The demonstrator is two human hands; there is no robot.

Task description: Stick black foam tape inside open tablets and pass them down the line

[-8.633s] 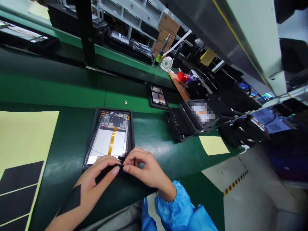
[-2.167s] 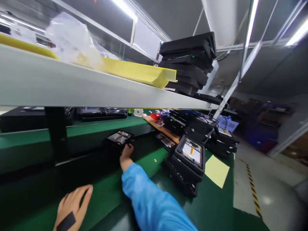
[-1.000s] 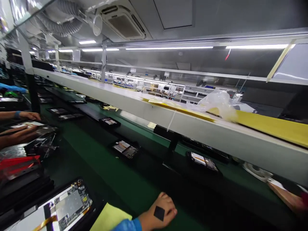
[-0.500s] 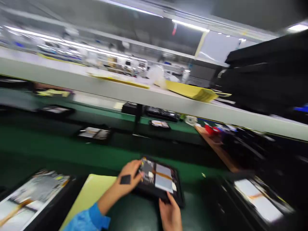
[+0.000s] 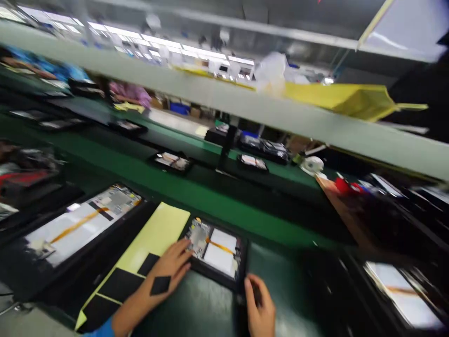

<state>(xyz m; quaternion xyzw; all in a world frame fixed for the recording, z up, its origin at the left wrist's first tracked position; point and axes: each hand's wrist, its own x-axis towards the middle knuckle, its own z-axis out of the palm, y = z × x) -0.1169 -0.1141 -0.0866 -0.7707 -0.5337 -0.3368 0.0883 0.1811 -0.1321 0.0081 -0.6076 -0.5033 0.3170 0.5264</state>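
Observation:
An opened tablet (image 5: 220,271) lies on the green bench before me, its silver battery (image 5: 220,247), orange ribbon cable and circuit board exposed. My left hand (image 5: 170,267) rests its outstretched fingers at the tablet's left edge. A small black square pad (image 5: 160,285) sits on the back of that hand. Near the lower right corner of the tablet is my right hand (image 5: 260,304), fingers curved with a gap between them. Whether it touches the corner I cannot tell. Beside my left arm lies a yellow sheet (image 5: 164,229) bearing black rectangular pads (image 5: 124,285).
A larger opened tablet (image 5: 84,224) lies at left, another opened device (image 5: 403,292) at right. More open tablets (image 5: 171,161) sit on the dark conveyor beyond. A white shelf (image 5: 210,96) crosses above it, holding a yellow tray (image 5: 336,98). People work at the far left.
The view has swung left. The tablet was between both hands and now lies flatter on the bench beside the yellow sheet. My right hand has moved off its lower edge toward the right corner.

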